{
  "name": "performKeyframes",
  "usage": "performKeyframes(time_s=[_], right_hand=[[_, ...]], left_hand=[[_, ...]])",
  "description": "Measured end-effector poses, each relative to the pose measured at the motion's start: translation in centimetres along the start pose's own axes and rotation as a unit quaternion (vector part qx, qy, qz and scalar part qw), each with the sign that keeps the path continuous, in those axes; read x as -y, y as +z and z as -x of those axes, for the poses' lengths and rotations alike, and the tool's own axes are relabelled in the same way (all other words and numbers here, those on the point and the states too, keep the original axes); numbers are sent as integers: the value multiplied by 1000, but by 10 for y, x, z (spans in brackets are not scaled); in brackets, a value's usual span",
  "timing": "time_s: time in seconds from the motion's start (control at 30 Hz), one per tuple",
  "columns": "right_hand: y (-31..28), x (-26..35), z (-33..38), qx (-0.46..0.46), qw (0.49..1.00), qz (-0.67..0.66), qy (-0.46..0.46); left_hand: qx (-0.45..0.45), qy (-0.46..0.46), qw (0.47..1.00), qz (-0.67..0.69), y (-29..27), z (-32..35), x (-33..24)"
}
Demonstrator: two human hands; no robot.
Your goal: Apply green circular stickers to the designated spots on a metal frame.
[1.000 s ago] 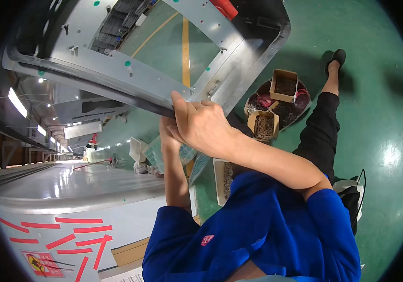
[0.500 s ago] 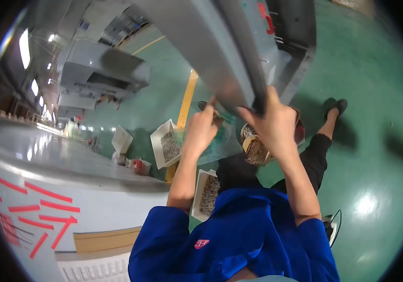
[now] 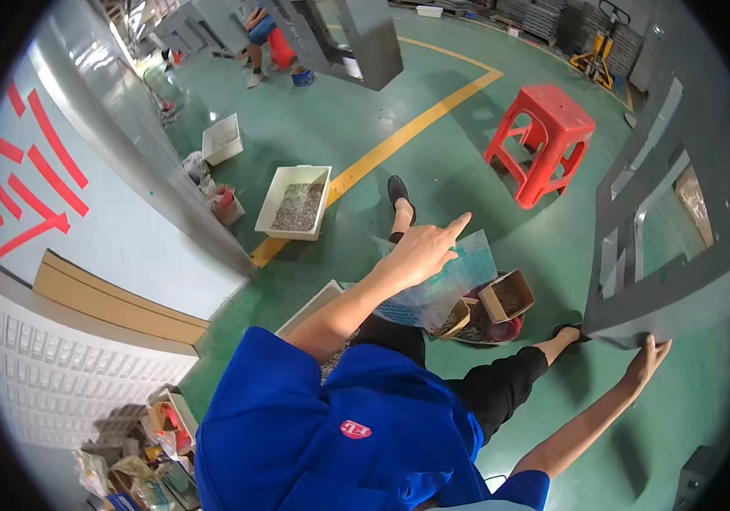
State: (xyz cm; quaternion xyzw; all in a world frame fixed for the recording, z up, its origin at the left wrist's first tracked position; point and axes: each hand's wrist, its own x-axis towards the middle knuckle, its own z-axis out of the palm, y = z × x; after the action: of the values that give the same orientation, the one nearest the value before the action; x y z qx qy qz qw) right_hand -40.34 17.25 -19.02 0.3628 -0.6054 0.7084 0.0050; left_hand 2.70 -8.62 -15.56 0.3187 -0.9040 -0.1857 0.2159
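My left hand is raised in front of me, index finger stretched out and the other fingers partly curled; I make out nothing held in it. Behind and below it lies a clear plastic sheet with a greenish tint. At the right, my right hand has its fingers at the lower edge of a large grey metal panel with rectangular cut-outs. Beneath the plastic sheet, small cardboard boxes of small metal parts sit on a round container that is partly hidden.
A white tray of small metal parts stands on the green floor, with an emptier white tray beyond. Ahead is a red plastic stool. Another grey panel hangs farther off, near a person. A grey-white wall stands left.
The grey panel has gone from straight ahead to the right side, my right hand moving with its edge. My left hand has come away from the panel. The view has turned, showing the stool.
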Motion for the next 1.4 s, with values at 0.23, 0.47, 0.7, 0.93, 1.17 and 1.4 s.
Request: performKeyframes(time_s=[0.23, 0.47, 0.7, 0.93, 1.17, 1.4], right_hand=[[-76, -24, -9, -23, 999, -12, 47], [-110, -23, 17, -104, 994, 19, 19], [-141, -25, 67, -198, 979, 38, -27], [-117, -20, 109, -271, 958, 22, 94], [-129, -98, 186, -308, 904, -63, 291], [-49, -108, 234, -147, 897, -28, 417]], left_hand=[[-92, -27, 987, 128, 12, 21, 22], [-88, -51, 958, 269, 34, 18, 66], [-45, -112, 896, 428, 46, -5, 101], [-13, -6, 660, 751, 73, -54, 176], [-338, -130, 855, 372, 6, -152, 180], [-466, -182, 857, 122, -47, -215, 194]])
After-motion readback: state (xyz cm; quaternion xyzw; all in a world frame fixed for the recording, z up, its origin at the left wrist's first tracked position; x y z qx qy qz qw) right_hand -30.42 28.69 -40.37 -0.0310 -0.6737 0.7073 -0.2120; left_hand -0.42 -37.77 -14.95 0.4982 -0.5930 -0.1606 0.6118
